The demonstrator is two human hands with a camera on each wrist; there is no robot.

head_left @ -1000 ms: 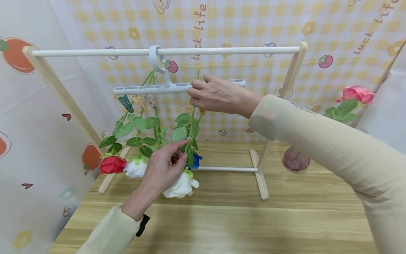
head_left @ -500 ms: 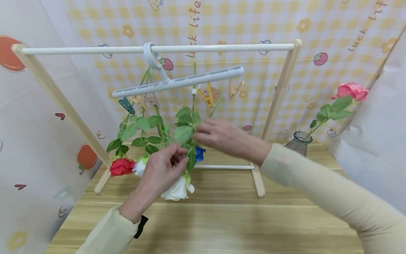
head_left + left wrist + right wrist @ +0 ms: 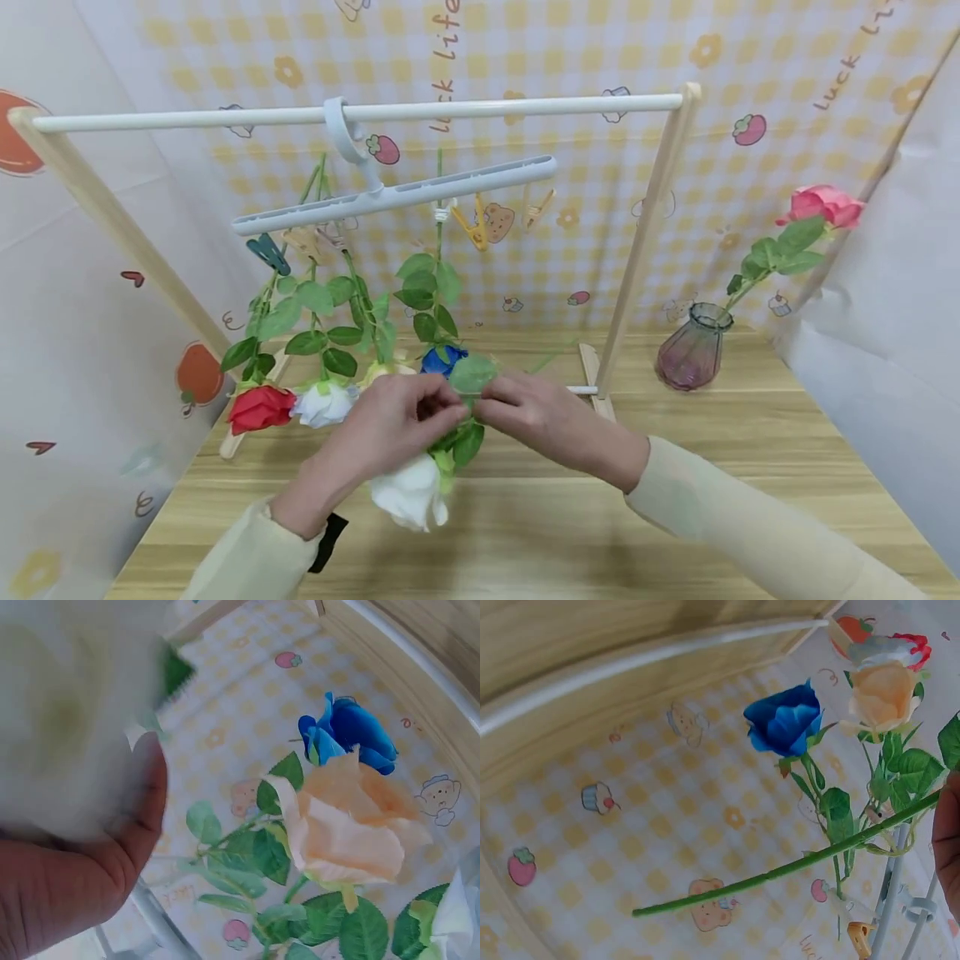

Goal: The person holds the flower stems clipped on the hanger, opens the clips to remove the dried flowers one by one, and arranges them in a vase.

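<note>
White rose at lower centre frame, stem pinched by left hand and right hand, fingers curled around it. Behind, clip hanger carries hanging roses; pink rose in vase at right.

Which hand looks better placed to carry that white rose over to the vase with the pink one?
Probably the right hand. It grips the stem of the white rose and is on the same side as the vase; the left hand would have to cross over.
</note>
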